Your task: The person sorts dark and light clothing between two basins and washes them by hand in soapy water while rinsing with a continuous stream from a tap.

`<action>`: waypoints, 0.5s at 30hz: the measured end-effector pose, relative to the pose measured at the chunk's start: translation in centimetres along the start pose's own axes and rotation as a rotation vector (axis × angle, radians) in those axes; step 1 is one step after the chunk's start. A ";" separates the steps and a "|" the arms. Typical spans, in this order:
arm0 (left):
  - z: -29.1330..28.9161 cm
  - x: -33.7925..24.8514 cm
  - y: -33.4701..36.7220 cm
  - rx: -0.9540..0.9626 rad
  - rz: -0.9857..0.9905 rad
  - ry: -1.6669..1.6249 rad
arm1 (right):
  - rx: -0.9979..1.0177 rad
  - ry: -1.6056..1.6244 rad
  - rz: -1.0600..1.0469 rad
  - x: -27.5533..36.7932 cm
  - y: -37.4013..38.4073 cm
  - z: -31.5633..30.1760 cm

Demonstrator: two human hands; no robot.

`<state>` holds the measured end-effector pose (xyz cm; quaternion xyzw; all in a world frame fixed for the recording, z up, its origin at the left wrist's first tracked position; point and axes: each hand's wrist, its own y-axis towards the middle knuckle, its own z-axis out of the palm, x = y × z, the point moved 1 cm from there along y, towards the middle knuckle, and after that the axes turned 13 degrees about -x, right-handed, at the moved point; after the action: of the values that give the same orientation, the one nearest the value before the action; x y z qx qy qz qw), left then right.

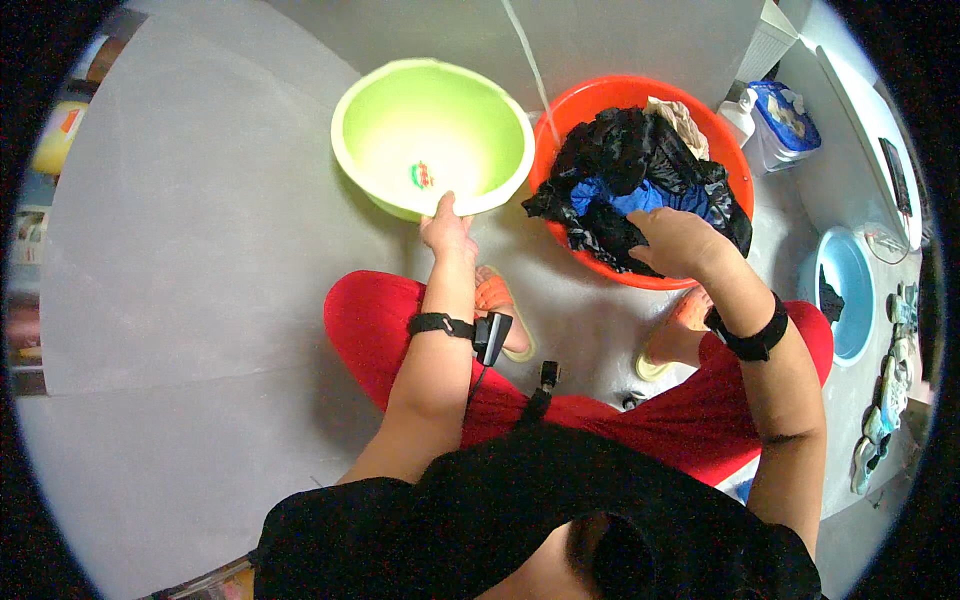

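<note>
Fingers of your right hand (pixel 682 243) bend over the near side of the clothes (pixel 620 150); whether they grip cloth cannot be told. Clothes lie beneath and ahead of that hand, the nearer one, inside the red tub (pixel 590 100). Your left hand (pixel 446 234) grips the near rim of the green basin (pixel 420 130), left of the tub, its long axis running roughly left to right.

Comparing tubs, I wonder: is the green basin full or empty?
The green basin looks empty: its inside shows bare to the bottom. Whether there's clear water, I cannot tell.
</note>
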<state>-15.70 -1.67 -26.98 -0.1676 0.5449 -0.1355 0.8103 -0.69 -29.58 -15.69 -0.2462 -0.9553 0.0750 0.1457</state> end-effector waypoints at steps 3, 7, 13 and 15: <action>2.2 -2.2 -2.6 0.150 0.073 0.017 | 0.021 -0.014 -0.003 0.6 0.1 -0.4; 4.3 -3.5 -5.0 0.238 0.042 0.077 | -0.016 0.005 -0.006 0.6 0.0 -0.7; 2.7 -2.1 -5.3 0.259 -0.087 0.100 | -0.035 -0.024 0.034 -0.2 -0.3 -1.2; 1.6 -1.7 -5.1 0.258 -0.118 0.083 | -0.083 0.002 0.025 -0.7 -0.7 -1.0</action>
<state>-14.99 -5.40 -22.87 -0.0880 0.5451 -0.2585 0.7926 -0.13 -30.43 -14.79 -0.2641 -0.9542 0.0368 0.1355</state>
